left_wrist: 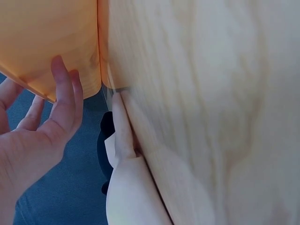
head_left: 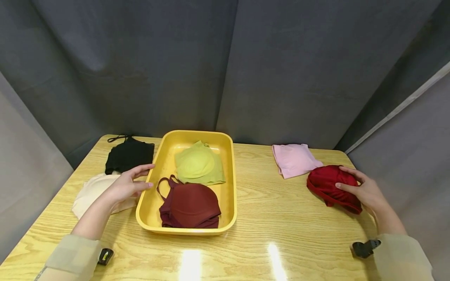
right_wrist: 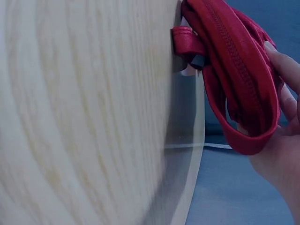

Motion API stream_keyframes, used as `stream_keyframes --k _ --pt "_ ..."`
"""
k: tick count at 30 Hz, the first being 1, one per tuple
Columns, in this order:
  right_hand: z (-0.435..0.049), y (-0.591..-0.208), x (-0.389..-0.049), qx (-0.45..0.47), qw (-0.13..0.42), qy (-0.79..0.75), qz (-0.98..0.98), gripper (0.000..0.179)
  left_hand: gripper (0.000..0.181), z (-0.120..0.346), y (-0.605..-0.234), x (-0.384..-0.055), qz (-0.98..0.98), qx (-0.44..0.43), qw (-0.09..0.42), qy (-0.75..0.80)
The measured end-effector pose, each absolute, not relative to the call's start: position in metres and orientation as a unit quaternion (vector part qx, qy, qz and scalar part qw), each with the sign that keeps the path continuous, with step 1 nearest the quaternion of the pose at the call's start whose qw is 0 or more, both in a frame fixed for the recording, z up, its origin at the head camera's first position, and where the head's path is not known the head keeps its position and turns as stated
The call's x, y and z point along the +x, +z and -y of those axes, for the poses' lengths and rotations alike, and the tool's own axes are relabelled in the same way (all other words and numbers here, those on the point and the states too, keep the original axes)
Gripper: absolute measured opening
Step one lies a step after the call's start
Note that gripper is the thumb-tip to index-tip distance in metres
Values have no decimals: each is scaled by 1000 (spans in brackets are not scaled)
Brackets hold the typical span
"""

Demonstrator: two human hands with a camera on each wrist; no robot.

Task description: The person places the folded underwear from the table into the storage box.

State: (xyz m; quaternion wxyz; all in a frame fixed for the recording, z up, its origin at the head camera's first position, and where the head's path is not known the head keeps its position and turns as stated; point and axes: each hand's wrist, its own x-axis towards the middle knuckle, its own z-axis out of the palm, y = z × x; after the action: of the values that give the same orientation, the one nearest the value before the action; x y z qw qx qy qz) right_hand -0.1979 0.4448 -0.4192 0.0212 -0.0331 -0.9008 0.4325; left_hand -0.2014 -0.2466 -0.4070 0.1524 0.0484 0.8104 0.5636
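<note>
My right hand [head_left: 367, 192] grips a bright red bra [head_left: 330, 183] at the right end of the table, thumb on top. In the right wrist view the bra [right_wrist: 243, 70] hangs folded, its band and a strap loop showing beside the wood. My left hand [head_left: 126, 185] lies at the left rim of a yellow tray [head_left: 232, 175], fingers loosely extended with the tips right at the wall [left_wrist: 47, 37]. Inside the tray are a yellow-green bra [head_left: 198, 164] toward the back and a maroon bra [head_left: 193, 205] with a strap loop in front.
A black strappy garment [head_left: 130, 154] lies left of the tray, and a cream one [head_left: 91, 191] lies partly beneath my left forearm in the head view. Close to the red bra lies a folded pink garment [head_left: 295, 160]. Grey curtains [head_left: 281, 70] enclose the back and sides of the wooden table [head_left: 270, 207].
</note>
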Motion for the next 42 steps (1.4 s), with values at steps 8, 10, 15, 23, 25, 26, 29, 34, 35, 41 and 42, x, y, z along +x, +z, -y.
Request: stream_keyframes --k 8,10,15,23,25,26,29,34,35,41,42 --pt "-440 -410 -194 -29 32 456 889 64 67 246 -406 -201 -806 49 152 570" --pt "-439 -408 -192 -32 35 455 889 63 67 247 -406 -201 -806 49 152 571" --pt "-436 -402 -188 -32 39 462 885 63 67 247 -406 -201 -802 49 153 575" --pt "-427 -392 -184 -30 53 480 875 61 66 247 -407 -201 -805 49 152 572" --pt "-425 -390 -183 -29 57 486 872 61 65 247 -407 -201 -804 47 152 573" --pt "-423 -389 -182 -29 59 487 871 61 66 247 -407 -201 -803 47 153 574" --pt "-418 -385 -180 -29 67 492 867 61 65 247 -407 -201 -802 47 153 575" --pt "-410 -378 -176 -32 83 485 870 61 65 246 -407 -201 -800 48 152 579" --pt "-409 -377 -175 -32 86 478 873 61 65 246 -407 -201 -799 49 152 579" --pt "-399 -368 -172 -29 101 451 886 62 65 246 -407 -201 -798 49 152 581" --pt "-397 -367 -172 -27 103 450 887 62 65 247 -407 -201 -798 49 152 581"
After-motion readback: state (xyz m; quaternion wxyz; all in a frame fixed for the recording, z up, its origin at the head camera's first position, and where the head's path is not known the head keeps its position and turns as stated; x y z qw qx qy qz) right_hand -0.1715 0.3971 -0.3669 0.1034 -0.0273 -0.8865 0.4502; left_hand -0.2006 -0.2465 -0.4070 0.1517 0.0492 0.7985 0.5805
